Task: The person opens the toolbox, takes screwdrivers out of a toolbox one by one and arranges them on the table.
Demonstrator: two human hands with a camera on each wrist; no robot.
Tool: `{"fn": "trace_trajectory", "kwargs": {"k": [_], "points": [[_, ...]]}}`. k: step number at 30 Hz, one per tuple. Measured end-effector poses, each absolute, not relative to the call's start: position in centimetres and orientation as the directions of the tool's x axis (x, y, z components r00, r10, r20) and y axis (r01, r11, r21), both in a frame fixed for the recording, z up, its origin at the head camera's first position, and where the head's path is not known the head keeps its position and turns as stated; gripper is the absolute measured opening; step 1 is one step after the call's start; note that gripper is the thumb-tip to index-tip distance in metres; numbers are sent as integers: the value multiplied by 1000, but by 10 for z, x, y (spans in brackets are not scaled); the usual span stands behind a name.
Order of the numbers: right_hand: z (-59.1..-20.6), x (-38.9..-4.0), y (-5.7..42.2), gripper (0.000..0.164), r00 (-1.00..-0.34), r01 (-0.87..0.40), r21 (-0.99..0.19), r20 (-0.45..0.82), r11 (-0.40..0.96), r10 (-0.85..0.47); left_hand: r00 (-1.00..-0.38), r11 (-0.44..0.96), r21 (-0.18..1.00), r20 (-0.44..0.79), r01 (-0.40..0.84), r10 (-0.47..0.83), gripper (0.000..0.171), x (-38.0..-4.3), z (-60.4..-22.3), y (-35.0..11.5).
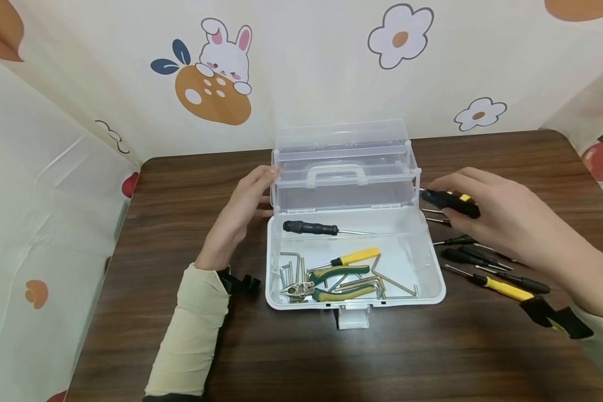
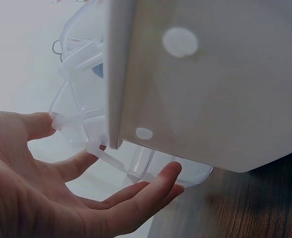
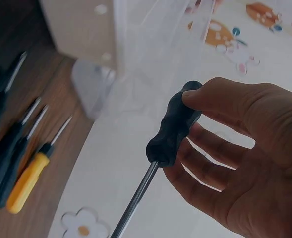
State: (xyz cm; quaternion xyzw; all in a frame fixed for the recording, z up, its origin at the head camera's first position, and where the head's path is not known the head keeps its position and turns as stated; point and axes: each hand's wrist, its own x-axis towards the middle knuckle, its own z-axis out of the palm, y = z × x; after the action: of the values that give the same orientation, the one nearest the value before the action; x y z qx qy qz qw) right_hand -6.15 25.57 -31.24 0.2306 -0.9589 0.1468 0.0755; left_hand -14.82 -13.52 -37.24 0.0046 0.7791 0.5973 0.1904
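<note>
My left hand [image 1: 236, 215] rests at the left edge of the raised clear lid [image 1: 343, 198] of a white toolbox [image 1: 273, 268]. In the left wrist view its fingers are spread, with a fingertip against the clear plastic. My right hand [image 1: 502, 206], right of the lid, grips a black-handled screwdriver [image 3: 174, 126] by its handle, its metal shaft sticking out. Inside the toolbox lie another black screwdriver [image 1: 310, 228], a yellow screwdriver [image 1: 359, 256], green-and-yellow pliers [image 1: 341, 272] and several hex keys [image 1: 392, 282].
Several black screwdrivers [image 1: 525, 282] and a yellow-and-black one [image 1: 507, 288] lie on the brown wooden table [image 1: 362, 363], right of the toolbox. The white latch [image 1: 353, 318] hangs down at the front. A patterned wall covering [image 1: 321, 67] stands close behind the lid.
</note>
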Motion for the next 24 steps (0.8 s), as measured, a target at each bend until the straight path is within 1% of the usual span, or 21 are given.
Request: {"fn": "trace_trajectory", "kwargs": {"k": [2, 5, 9, 12, 15, 19, 24], "points": [[-317, -59, 265, 57, -890, -446, -238, 216, 863, -401, -928, 289, 932, -291, -219, 234, 52, -148, -372, -135], [-327, -55, 277, 57, -914, -399, -246, 188, 883, -360, -927, 283, 933, -291, -221, 236, 52, -148, -372, -135], [-346, -50, 289, 56, -935, -353, -261, 123, 898, -332, -927, 273, 936, -289, -221, 241, 53, -147, -373, -135], [-362, -49, 292, 57, -938, -346, -265, 77, 900, -338, -927, 274, 937, -287, -218, 241, 53, -147, -373, -135], [-376, -51, 293, 55, -931, -362, -251, 53, 898, -361, -928, 273, 937, -285, -217, 242, 54, -147, -372, -135], [-390, -56, 292, 51, -908, -416, -230, 66, 880, -413, -928, 271, 938, -285, -218, 240, 54, -147, -372, -136], [-397, -59, 292, 50, -886, -463, -228, 88, 856, -456, -927, 279, 935, -289, -219, 241, 52, -147, -372, -136]]}}
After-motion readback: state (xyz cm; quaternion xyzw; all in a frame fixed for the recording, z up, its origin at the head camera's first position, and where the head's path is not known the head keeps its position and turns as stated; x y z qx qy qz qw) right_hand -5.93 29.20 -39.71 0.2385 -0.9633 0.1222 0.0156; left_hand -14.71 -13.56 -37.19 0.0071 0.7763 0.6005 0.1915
